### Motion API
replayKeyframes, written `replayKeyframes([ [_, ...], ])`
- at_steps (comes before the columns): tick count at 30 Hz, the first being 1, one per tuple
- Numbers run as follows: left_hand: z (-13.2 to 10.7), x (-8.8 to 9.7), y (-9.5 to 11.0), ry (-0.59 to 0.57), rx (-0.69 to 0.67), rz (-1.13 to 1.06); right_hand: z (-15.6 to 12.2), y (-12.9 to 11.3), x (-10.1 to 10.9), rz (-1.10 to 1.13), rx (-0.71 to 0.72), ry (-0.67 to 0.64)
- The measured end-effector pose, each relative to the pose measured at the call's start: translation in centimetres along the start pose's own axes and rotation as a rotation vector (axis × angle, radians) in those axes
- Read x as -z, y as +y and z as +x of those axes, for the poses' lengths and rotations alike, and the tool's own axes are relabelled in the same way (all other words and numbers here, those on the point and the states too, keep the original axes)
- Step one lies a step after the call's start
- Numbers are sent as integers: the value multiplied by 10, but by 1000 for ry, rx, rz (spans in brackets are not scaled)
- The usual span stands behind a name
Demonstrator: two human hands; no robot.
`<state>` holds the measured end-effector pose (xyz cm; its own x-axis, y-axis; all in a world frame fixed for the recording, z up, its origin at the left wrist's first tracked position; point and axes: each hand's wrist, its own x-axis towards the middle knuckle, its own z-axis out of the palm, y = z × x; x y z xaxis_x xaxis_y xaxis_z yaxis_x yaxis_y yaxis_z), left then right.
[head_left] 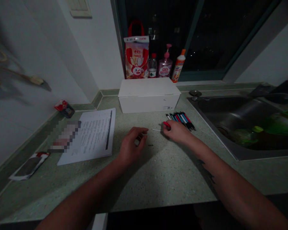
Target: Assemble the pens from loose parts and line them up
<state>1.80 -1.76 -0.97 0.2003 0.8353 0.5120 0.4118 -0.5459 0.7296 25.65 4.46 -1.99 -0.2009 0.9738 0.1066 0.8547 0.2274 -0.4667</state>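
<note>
Forearms: left forearm (pixel 86 195) and right forearm (pixel 232 188) both bare, reaching forward over the front edge of the bench (pixel 158 182); dark tattoo marking on the right forearm.

Left hand: left hand (pixel 131 145) rests low on the bench, fingers curled inward; a small pale object (pixel 137 141) shows at the fingers, but whether it is gripped cannot be determined.

Right hand: right hand (pixel 178 132) clenched on a red pen barrel (pixel 166 124), whose end projects from the fingers.

Item between hands: thin white pen refill (pixel 157 130) extends from the right hand toward the left, its tip just beside the left fingertips.

Loose item: small dark pen part (pixel 150 145) lies on the bench, just below the refill, apart from both hands.

Pen group: bundle of red, blue and black pens (pixel 181 120) lies side by side just beyond the right hand.

Nearby on bench: white cardboard box (pixel 148 95) behind the pens; printed sheet (pixel 96 135) left of the hands, with a pixelated patch (pixel 64 136) along its left side.

Right side: stainless steel sink (pixel 240 123) holds green items (pixel 254 132).

Window ledge: printed snack bag (pixel 136 57), water bottle (pixel 153 65), pink pump bottle (pixel 165 63) and orange-capped bottle (pixel 179 65) stand in a row.
</note>
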Motion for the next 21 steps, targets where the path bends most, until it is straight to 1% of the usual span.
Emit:
replayKeyframes([
  [2,0,0,0,-1,6,1,-1,2,1,-141,23,-51],
  [5,0,0,-1,-2,9,-2,-1,4,2,-259,63,-112],
  [9,-1,-1,-2,3,-3,-10,0,4,5,-370,113,-168],
  [12,0,-1,-2,0,8,0,-1,4,6,-413,124,-182],
  [17,0,0,-2,-6,35,17,-2,7,4,-402,148,-177],
  [19,0,-1,-2,-11,60,14,-1,8,4,-332,172,-157],
  [21,0,-1,-3,-8,100,4,-1,5,6,-185,202,-142],
])
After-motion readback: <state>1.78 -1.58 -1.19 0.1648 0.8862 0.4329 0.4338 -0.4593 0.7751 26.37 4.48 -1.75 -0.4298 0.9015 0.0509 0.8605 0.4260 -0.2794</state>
